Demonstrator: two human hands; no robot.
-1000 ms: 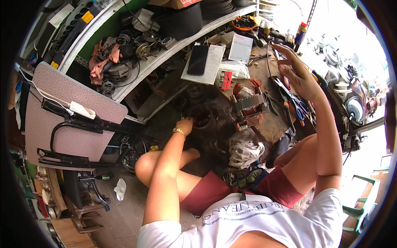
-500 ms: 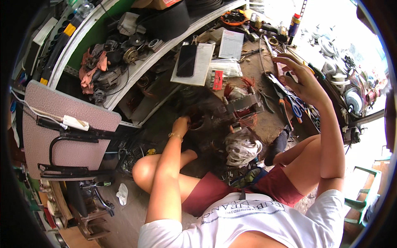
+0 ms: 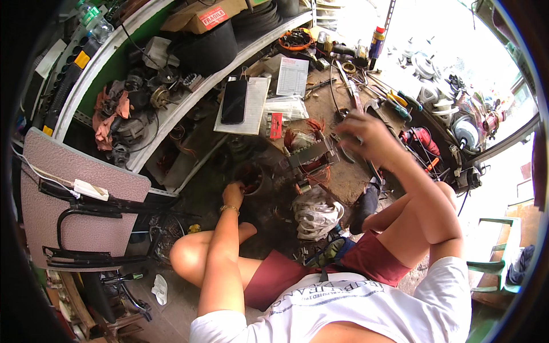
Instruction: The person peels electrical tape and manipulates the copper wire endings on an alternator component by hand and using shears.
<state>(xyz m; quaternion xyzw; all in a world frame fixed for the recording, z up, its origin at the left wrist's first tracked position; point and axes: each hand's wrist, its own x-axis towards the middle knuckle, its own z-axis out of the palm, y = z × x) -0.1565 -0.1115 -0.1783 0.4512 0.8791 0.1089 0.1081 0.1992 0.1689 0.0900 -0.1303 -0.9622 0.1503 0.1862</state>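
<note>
My left hand grips the near left edge of a dark cylindrical housing with reddish windings inside. My right hand, slightly blurred, hovers with fingers apart and curved at the right of a laminated metal core with copper wires, over the hand tools. Part of a pair of pliers shows behind its fingers. A bundle of whitish cloth lies below the core. A black phone on a paper pad, a printed slip and a red card lie above it.
A shelf with motor parts runs along the upper left. A folded pink-topped table with a white power strip stands left. Screwdrivers, a red bag and white reels are at the right. My bent legs frame the work.
My right hand has come down and left from above the tools toward the wired core. My left hand stays at the housing. The whole view has shifted slightly.
</note>
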